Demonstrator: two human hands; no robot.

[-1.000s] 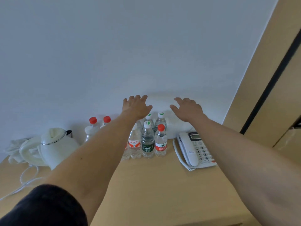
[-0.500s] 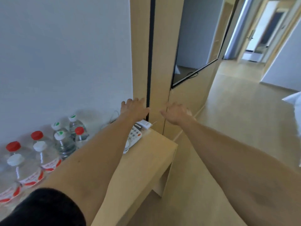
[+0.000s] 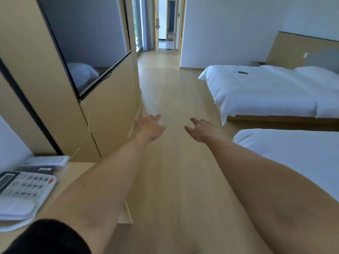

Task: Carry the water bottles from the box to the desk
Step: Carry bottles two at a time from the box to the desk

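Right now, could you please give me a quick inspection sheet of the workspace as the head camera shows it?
Surface: desk, wood-coloured, only its right end in view at lower left.
Job's things: nothing seen; no bottles or box in view.
Clutter: white telephone on the desk, leaflets behind it.
Hands: left hand and right hand both open, empty, held out over the floor.
Cables: thin white cord down the wall panel below the television.
Surroundings: two white beds on the right, a small dark object on the far one, hallway ahead.
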